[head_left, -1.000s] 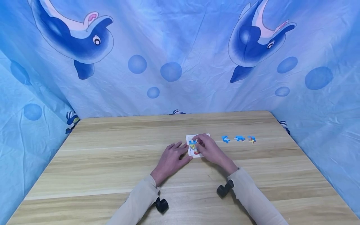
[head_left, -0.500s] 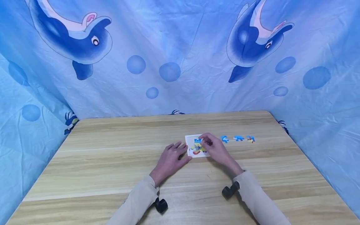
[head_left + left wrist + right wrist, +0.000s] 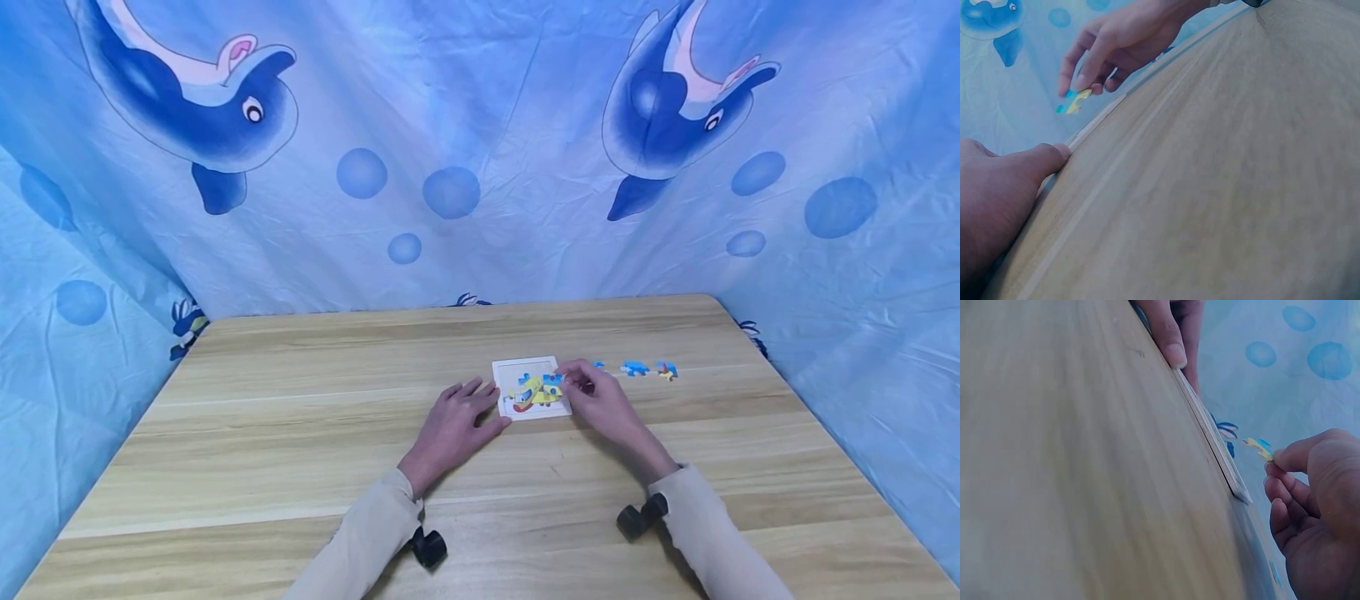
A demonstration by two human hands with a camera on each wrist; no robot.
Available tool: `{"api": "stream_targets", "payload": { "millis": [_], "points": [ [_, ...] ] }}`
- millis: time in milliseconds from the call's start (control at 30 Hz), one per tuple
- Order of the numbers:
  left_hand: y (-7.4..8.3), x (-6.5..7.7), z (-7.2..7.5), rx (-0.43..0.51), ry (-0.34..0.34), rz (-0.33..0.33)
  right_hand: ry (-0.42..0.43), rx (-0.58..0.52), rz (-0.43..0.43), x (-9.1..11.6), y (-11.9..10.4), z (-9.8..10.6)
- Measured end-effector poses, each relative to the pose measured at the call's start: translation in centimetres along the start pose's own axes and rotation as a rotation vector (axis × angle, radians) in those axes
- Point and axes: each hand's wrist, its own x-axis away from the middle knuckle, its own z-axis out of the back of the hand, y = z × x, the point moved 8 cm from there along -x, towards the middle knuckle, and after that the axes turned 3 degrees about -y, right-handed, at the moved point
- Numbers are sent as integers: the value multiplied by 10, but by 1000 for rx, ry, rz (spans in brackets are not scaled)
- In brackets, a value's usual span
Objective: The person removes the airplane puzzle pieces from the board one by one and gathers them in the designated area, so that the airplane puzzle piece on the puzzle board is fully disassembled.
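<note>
A white puzzle tray (image 3: 525, 362) lies on the table, with joined pieces (image 3: 532, 395) in it forming a yellow picture with red and blue parts. My left hand (image 3: 452, 427) rests at its left edge, fingers spread, with the thumb at the near left corner. Between thumb and fingertips, my right hand (image 3: 607, 408) pinches a blue and yellow puzzle piece (image 3: 1077, 102) over the tray's right side. Seen from the right wrist, that piece (image 3: 1260, 448) is held up above the tray's edge (image 3: 1225, 464).
Right of the tray lie loose puzzle pieces, one blue (image 3: 635, 367) and one blue with yellow and red (image 3: 667, 372). Another blue piece (image 3: 598, 364) is partly hidden behind the right hand. A blue dolphin-print cloth (image 3: 510, 250) hangs behind the wooden table (image 3: 300, 450).
My right hand has moved right across the tray, from its middle to its right side, uncovering more of the joined pieces. The left hand has stayed at the tray's left edge.
</note>
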Motion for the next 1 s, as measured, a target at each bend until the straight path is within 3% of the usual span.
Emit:
{"api": "stream_targets", "payload": {
  "millis": [533,800,1000],
  "points": [
    [0,0,-1,8,7,-1,26,88,-10,27,13,35],
    [-1,-1,-2,-3,-3,8,17,109,-52,39,20,45],
    [0,-1,-2,-3,-8,4,15,126,-35,46,21,50]
  ]
}}
